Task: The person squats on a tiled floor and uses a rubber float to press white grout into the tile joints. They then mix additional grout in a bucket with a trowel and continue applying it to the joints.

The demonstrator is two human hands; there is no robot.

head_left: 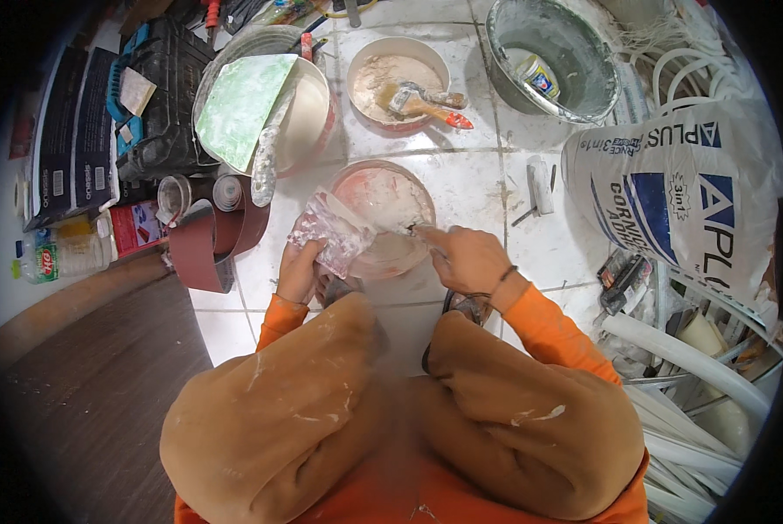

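Observation:
In front of my feet a shallow pinkish bowl (390,258) holds white powdery or pasty stuff. My left hand (297,271) is closed on the lower edge of a powder-smeared, pinkish plastic bag (335,232), which leans over the bowl's left rim. At the opposite side, my right hand (472,260) is closed, its forefinger and thumb at the bowl's right rim. A small dark bit shows at those fingertips; what it belongs to is hidden.
Beyond the bowl stands a tub (400,80) of pale mix with brushes (422,105) across it. A bucket (553,65) is at the back right, a large white sack (684,192) at the right. A green-white board (245,106) lies over another tub; a sanding-belt roll (210,249) stands left.

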